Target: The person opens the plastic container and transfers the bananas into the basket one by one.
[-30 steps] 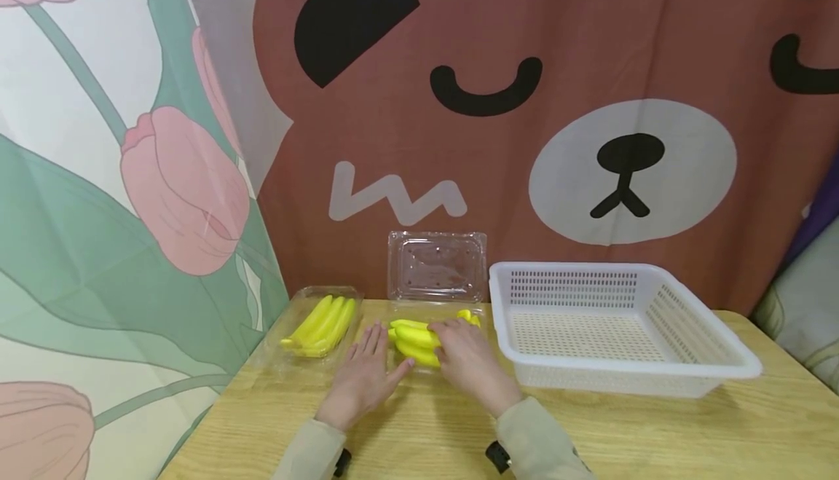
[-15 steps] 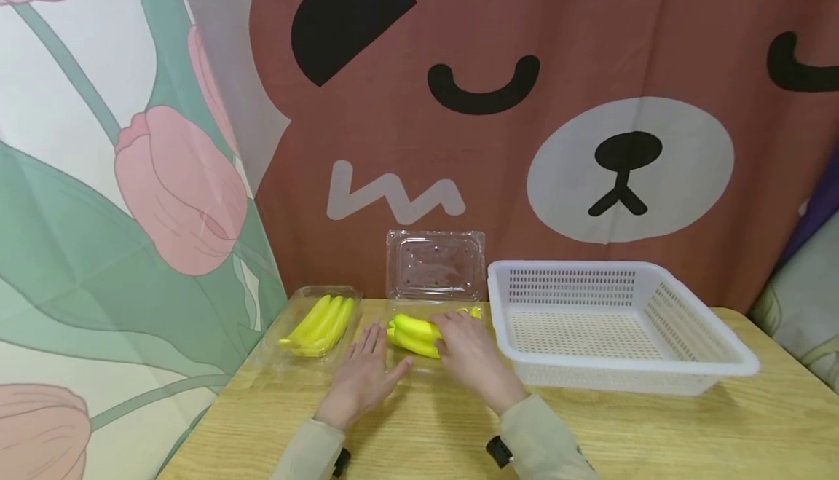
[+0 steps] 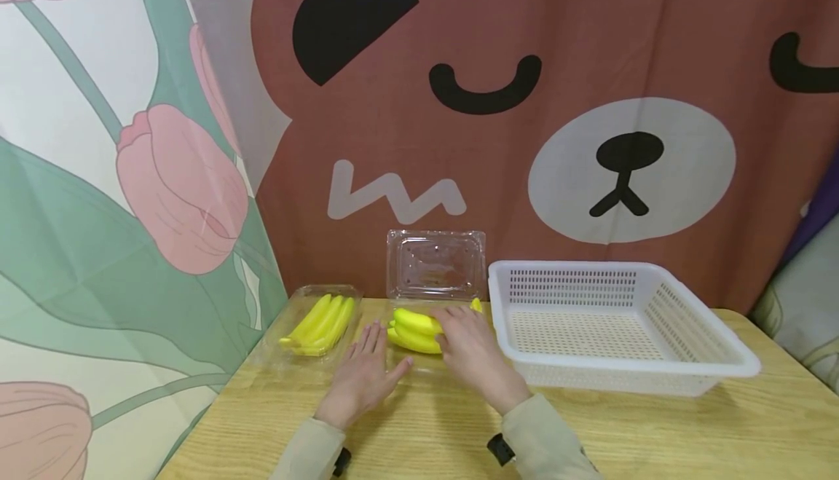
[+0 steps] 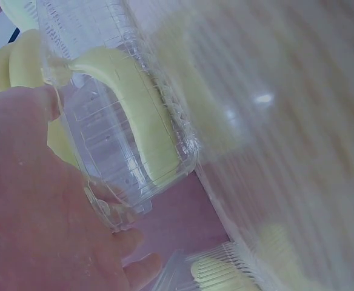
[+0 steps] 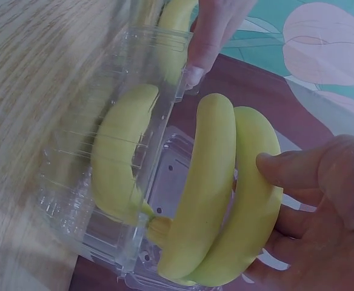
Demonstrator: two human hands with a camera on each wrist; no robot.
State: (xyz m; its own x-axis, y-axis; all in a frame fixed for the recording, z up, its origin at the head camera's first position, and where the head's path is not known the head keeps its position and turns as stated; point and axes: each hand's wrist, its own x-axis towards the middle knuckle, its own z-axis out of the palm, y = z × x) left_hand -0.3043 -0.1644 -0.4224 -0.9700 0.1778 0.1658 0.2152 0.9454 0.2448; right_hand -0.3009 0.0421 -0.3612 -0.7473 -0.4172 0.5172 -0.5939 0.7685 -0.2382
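My right hand (image 3: 472, 352) grips a bunch of yellow bananas (image 3: 414, 334) from its right side, over the tray of a clear plastic clamshell box (image 3: 438, 265) whose lid stands up at the back. In the right wrist view the thumb presses on one banana (image 5: 256, 194), with the other fingers beneath. Another banana (image 5: 117, 160) sits lower, behind the clear box wall, its end close to the bunch's stem. My left hand (image 3: 360, 378) lies flat with straight fingers at the box's left side. The left wrist view shows it right along the clear wall (image 4: 113, 124).
To the left stands a second clear box (image 3: 298, 301) with a bunch of bananas (image 3: 321, 325) in it. A white perforated plastic basket (image 3: 629, 367) stands at the right, close to the open box. The wooden table (image 3: 419, 436) meets a bear-print curtain (image 3: 498, 167) behind.
My right hand has raised and tilted the bananas slightly, shifting them a little toward the back of the box. The left hand has stayed in place.
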